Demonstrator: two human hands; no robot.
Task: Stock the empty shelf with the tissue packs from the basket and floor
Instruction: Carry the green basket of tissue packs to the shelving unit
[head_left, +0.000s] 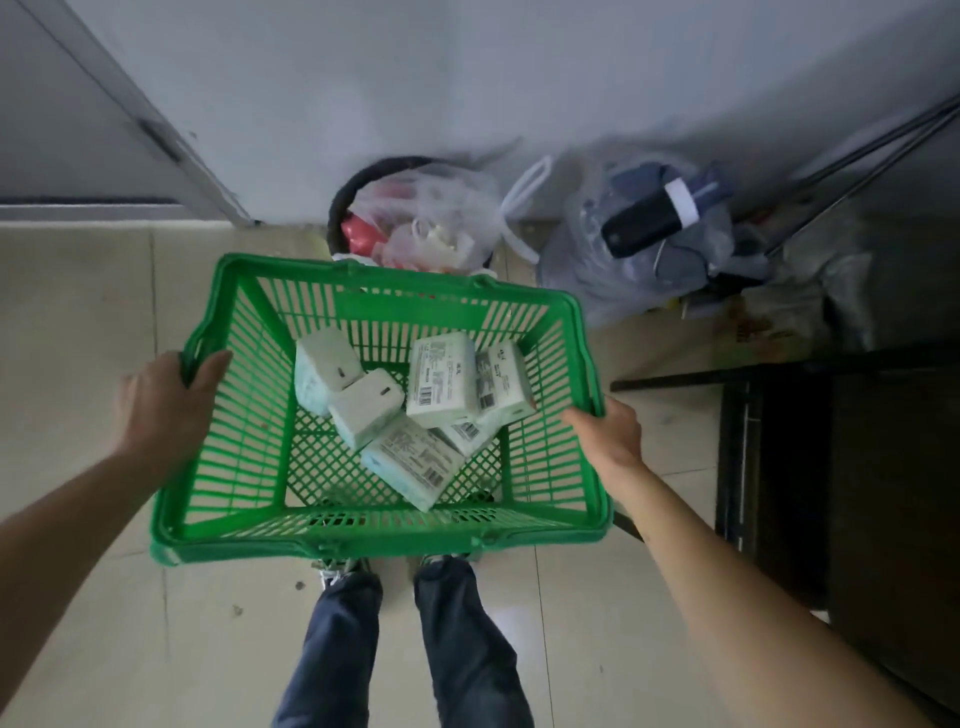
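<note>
I hold a green plastic basket (249, 415) in front of me, above the tiled floor. My left hand (166, 405) grips its left rim and my right hand (610, 434) grips its right rim. Several pale green tissue packs (441, 382) lie jumbled on the basket's bottom, some with barcodes facing up. A dark shelf unit (779, 467) stands at the right edge of the view.
A black bin (345, 200) lined with a clear bag of rubbish stands by the white wall just beyond the basket. A plastic bag (649, 234) with dark items lies to its right. A grey door (67, 114) is at the far left. My legs and shoes show below.
</note>
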